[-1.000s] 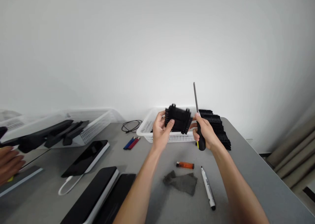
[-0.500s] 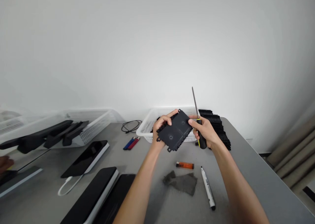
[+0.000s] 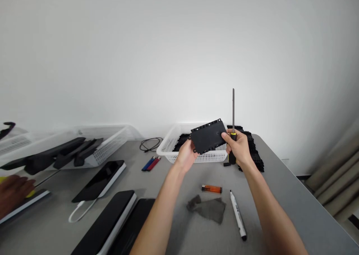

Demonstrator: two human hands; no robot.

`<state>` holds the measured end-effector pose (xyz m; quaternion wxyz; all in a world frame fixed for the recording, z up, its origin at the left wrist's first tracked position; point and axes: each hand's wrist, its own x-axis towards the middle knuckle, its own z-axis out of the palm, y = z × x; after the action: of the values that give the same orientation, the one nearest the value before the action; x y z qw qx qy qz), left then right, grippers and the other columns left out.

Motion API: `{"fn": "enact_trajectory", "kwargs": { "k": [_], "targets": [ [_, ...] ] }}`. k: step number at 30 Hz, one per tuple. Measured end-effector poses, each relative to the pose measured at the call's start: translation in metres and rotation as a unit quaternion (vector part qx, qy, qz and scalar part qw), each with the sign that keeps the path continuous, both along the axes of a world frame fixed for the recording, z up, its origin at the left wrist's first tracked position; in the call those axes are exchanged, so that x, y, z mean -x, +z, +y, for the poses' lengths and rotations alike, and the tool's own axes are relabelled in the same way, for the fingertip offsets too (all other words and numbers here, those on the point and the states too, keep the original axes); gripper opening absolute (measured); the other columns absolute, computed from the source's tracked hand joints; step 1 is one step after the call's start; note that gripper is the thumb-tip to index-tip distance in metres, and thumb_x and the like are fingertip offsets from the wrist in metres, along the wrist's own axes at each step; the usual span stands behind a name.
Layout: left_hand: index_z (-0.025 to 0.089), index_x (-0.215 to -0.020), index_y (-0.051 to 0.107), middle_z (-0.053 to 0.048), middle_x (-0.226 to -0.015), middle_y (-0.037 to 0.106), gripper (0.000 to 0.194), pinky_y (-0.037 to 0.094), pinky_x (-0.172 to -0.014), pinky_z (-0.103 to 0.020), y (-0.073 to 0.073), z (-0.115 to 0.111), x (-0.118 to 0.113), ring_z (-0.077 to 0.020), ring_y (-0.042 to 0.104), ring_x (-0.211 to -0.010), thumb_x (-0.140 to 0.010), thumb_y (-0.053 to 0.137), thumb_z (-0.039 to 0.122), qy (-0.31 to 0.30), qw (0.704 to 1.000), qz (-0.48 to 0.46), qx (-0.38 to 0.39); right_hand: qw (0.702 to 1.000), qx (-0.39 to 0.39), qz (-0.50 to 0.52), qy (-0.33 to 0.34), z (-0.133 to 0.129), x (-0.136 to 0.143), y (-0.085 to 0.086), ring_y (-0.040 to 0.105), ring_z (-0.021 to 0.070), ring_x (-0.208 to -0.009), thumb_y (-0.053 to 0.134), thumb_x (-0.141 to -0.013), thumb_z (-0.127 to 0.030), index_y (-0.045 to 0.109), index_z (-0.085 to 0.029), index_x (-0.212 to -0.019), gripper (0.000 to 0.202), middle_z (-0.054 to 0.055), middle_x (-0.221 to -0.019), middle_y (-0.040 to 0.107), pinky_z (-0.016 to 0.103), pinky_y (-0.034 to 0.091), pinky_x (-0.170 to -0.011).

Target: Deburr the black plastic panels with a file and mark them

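A flat black plastic plate (image 3: 208, 136) with toothed edges and small corner tabs is held up over the front of a white basket. My left hand (image 3: 187, 156) is closed on its lower left corner, the fingers partly hidden behind it. At the right end, my right hand (image 3: 238, 144) pinches the plate's edge with the thumb. That same hand also grips a file (image 3: 233, 111) by its black and yellow handle, the grey blade pointing straight up.
More black toothed parts lie in the white basket (image 3: 168, 143), and others are stacked (image 3: 254, 154) to its right. Nearer me are an orange lighter (image 3: 211, 189), a dark cloth scrap (image 3: 211, 210) and a white marker (image 3: 238, 215). Another person's hand (image 3: 14, 195) works at far left.
The plate has turned and moved slightly right, and my left hand has shifted to its lower left corner. The file now stands upright further right. The other person's hand has come further in.
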<state>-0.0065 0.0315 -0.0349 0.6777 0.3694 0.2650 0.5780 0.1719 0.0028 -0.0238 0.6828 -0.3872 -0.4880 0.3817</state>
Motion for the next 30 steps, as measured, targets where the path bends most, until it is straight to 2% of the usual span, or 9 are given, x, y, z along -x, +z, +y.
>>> {"fn": "enact_trajectory", "kwargs": {
  "k": [3,6,9,13,17,20,25,28,30],
  "targets": [
    [0.016,-0.101,0.066,-0.008,-0.093,0.073,0.029,0.059,-0.079,-0.039,0.007,-0.007,-0.001,-0.0210,0.068,-0.089,-0.090,0.054,0.040,-0.063,0.998,-0.004,-0.024,0.999,-0.004,-0.027,-0.039,0.003,-0.002,-0.001,0.037,0.0084,-0.032,0.073,-0.073,-0.047,0.060,-0.017,-0.085,0.035,-0.009,-0.040,0.043,0.022,0.032,-0.036],
    [0.019,-0.110,0.062,-0.008,-0.101,0.071,0.042,0.058,-0.083,-0.043,0.012,-0.013,-0.003,-0.0228,0.067,-0.097,-0.090,0.050,0.054,-0.071,0.995,-0.003,-0.065,0.995,-0.006,-0.055,-0.078,0.005,-0.004,-0.003,0.038,0.0098,-0.033,0.070,-0.075,-0.050,0.061,-0.016,-0.090,0.037,-0.008,-0.040,0.044,0.023,0.031,-0.036],
    [0.021,-0.117,0.058,-0.008,-0.106,0.070,0.050,0.057,-0.085,-0.042,0.012,-0.015,-0.006,-0.0238,0.066,-0.101,-0.084,0.056,0.060,-0.037,0.992,0.022,-0.116,0.990,-0.013,-0.092,-0.111,0.005,-0.007,-0.004,0.039,0.0109,-0.034,0.066,-0.078,-0.051,0.063,-0.015,-0.094,0.040,-0.007,-0.041,0.045,0.024,0.032,-0.038],
    [0.023,-0.125,0.052,-0.008,-0.106,0.070,0.060,0.054,-0.080,-0.033,0.006,-0.013,-0.007,-0.0236,0.065,-0.100,-0.073,0.076,0.041,0.028,0.984,0.106,-0.143,0.970,-0.004,-0.192,-0.147,-0.002,-0.013,0.001,0.043,0.0127,-0.041,0.061,-0.081,-0.052,0.065,-0.015,-0.096,0.040,-0.005,-0.046,0.049,0.026,0.035,-0.045],
    [0.024,-0.123,0.050,-0.007,-0.109,0.069,0.059,0.050,-0.070,-0.028,0.001,-0.006,0.000,-0.0233,0.065,-0.100,-0.072,0.075,0.039,0.085,0.977,0.139,-0.140,0.936,-0.018,-0.300,-0.181,-0.010,-0.022,0.008,0.043,0.0123,-0.046,0.056,-0.085,-0.053,0.063,-0.019,-0.085,0.035,-0.001,-0.057,0.056,0.026,0.035,-0.051],
    [0.024,-0.121,0.050,-0.008,-0.111,0.068,0.055,0.048,-0.070,-0.027,0.001,-0.001,0.007,-0.0230,0.064,-0.100,-0.073,0.072,0.040,0.109,0.970,0.164,-0.142,0.927,-0.026,-0.315,-0.203,-0.012,-0.029,0.011,0.040,0.0109,-0.048,0.052,-0.088,-0.053,0.054,-0.021,-0.080,0.033,-0.002,-0.061,0.055,0.025,0.033,-0.051],
    [0.023,-0.123,0.049,-0.007,-0.104,0.070,0.058,0.045,-0.067,-0.026,0.004,0.000,0.012,-0.0216,0.065,-0.096,-0.070,0.072,0.032,0.110,0.968,0.192,-0.120,0.958,-0.021,-0.263,-0.109,-0.014,-0.034,0.014,0.038,0.0105,-0.046,0.043,-0.091,-0.060,0.048,-0.021,-0.076,0.042,-0.005,-0.056,0.042,0.024,0.032,-0.048],
    [0.025,-0.128,0.047,-0.007,-0.105,0.071,0.062,0.044,-0.068,-0.026,0.005,-0.002,0.010,-0.0208,0.064,-0.096,-0.070,0.071,0.030,0.096,0.970,0.187,-0.119,0.967,-0.052,-0.234,-0.083,-0.014,-0.032,0.016,0.042,0.0115,-0.049,0.035,-0.094,-0.060,0.049,-0.021,-0.074,0.046,-0.003,-0.056,0.045,0.025,0.034,-0.049],
    [0.026,-0.129,0.047,-0.006,-0.107,0.070,0.063,0.045,-0.070,-0.026,0.007,-0.002,0.010,-0.0207,0.064,-0.097,-0.071,0.071,0.030,0.083,0.972,0.177,-0.128,0.967,-0.054,-0.242,-0.056,-0.014,-0.032,0.015,0.046,0.0121,-0.054,0.039,-0.093,-0.059,0.051,-0.020,-0.075,0.045,-0.001,-0.060,0.049,0.025,0.037,-0.052]
  ]
}}
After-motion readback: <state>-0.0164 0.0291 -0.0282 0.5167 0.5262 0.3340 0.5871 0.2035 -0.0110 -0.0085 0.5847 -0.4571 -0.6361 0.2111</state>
